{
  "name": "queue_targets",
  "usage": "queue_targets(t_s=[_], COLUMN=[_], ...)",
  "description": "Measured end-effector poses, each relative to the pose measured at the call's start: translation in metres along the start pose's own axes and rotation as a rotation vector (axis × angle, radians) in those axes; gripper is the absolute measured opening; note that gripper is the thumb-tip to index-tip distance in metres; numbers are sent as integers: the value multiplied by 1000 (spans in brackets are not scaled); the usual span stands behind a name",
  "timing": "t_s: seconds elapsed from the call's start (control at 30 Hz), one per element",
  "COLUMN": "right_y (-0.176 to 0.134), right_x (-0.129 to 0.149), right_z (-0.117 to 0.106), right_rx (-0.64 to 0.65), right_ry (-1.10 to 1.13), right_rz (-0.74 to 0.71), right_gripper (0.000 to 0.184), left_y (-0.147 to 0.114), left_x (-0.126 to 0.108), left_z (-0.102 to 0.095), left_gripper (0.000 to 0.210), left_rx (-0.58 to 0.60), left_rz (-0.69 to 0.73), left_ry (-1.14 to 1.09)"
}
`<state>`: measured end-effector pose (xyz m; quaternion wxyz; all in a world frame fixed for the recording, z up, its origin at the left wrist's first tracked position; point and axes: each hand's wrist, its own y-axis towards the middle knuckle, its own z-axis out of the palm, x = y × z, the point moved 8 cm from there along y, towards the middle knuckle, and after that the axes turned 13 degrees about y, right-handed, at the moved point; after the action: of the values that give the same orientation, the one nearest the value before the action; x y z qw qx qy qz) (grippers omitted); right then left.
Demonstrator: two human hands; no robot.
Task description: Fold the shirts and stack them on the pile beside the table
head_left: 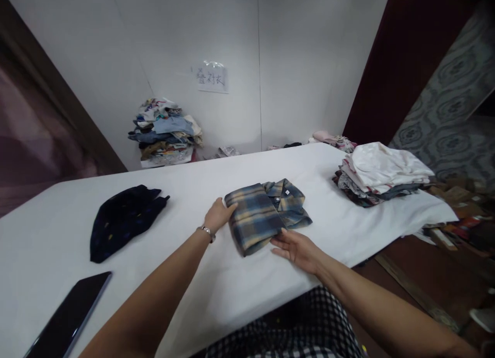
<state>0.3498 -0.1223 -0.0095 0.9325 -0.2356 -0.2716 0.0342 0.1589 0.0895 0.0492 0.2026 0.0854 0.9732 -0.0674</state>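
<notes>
The plaid shirt (255, 213) is laid flat near the middle of the counter (204, 185), between the two hands. Most of the folding appears to be done: the body is doubled into a compact block, while the collar end (288, 186) is left exposed on the far right side. A loose flap juts out beside that end, so some tucking and squaring of the edges can be judged to remain.

The shirt's left edge is touched by the left hand (218, 215), its thumb laid on the cloth; whether the fingers are pinching the fold cannot be told, as their tips are hidden. At the near right corner, the fingers of the right hand (299, 250) are spread, the thumb touching the cloth.

The shirt is held in no container. A crumpled dark garment (124, 224) is set well apart on the left, and a layered clothes stack (386, 169) is piled on the right. Behind the counter, more clothes are heaped in a pile (166, 131); what supports it cannot be made out.
</notes>
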Motion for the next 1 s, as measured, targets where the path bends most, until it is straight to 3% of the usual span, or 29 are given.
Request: queue_targets(t_s=[0.1, 0.2, 0.3, 0.4, 0.57, 0.67, 0.77, 0.9, 0.97, 1.0], right_y=[5, 5, 3, 8, 24, 26, 25, 16, 5, 0], right_x=[-3, -6, -9, -15, 1, 38, 99, 191, 218, 223], right_z=[1, 2, 2, 3, 5, 14, 37, 85, 103, 107], right_rx=[-50, -89, -132, -166, -132, -96, -76, -67, -28, 2], right_ry=[76, 145, 169, 120, -116, -372, -595, -799, -850, -868], right_rz=[-39, -45, -44, -16, -154, -304, -463, -809, -995, -1053], right_gripper=[19, 17, 17, 22, 42, 44, 32, 21, 22, 23], left_y=[25, 51, 77, 95, 103, 105, 107, 89, 66, 52], left_x=[-47, -94, -120, -131, -133, -126, -120, -122, -118, -113], left_z=[-13, 3, 28, 46, 50, 25, -25, -114, -142, -147], left_gripper=[68, 64, 69, 74, 40, 26, 25, 35, 40, 43], left_rx=[-141, -59, 97, 184, 235, 255, 259, 72, -34, -72], left_rz=[278, 441, 426, 359, 299, 300, 327, 479, 549, 559], left_ry=[200, 264, 193, 108, 25, -40, -274, -659, -716, -711])
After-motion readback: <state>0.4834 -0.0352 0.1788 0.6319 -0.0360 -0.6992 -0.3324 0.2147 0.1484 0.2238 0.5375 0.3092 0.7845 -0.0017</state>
